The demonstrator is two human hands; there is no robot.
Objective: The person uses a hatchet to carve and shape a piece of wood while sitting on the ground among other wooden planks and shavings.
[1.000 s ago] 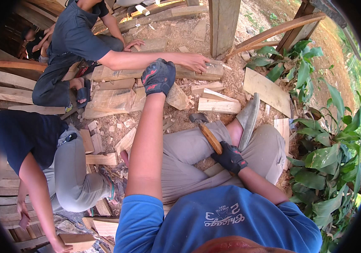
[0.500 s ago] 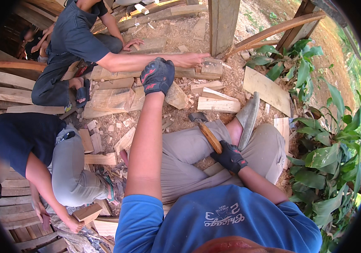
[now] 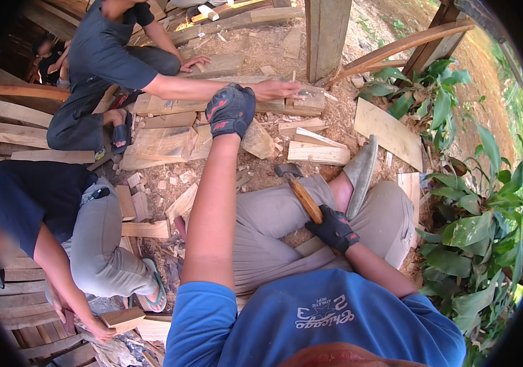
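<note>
My left hand (image 3: 231, 110), in a dark glove, is stretched forward over the wood pieces with its fingers curled closed. Whatever it may hold is hidden under the glove. Next to it lies a wooden block (image 3: 258, 140). My right hand (image 3: 333, 229), also gloved, is closed at the butt of the wooden handle of a hatchet (image 3: 305, 199). The hatchet lies slanted by my shin, its dark metal head pointing away from me. Just beyond my left hand, a co-worker's hand (image 3: 278, 90) is at the end of a thick wooden beam (image 3: 308, 101).
A second co-worker at lower left holds a wood block (image 3: 122, 318). Offcuts (image 3: 318, 153) and chips cover the ground. A wooden post (image 3: 327, 40) stands ahead, a flat board (image 3: 389, 133) lies at right, and leafy plants (image 3: 466, 235) line the right side.
The far co-worker's hand has drawn back slightly left along the beam. The lower-left co-worker's sandalled foot has shifted further into sight. My hands have hardly moved.
</note>
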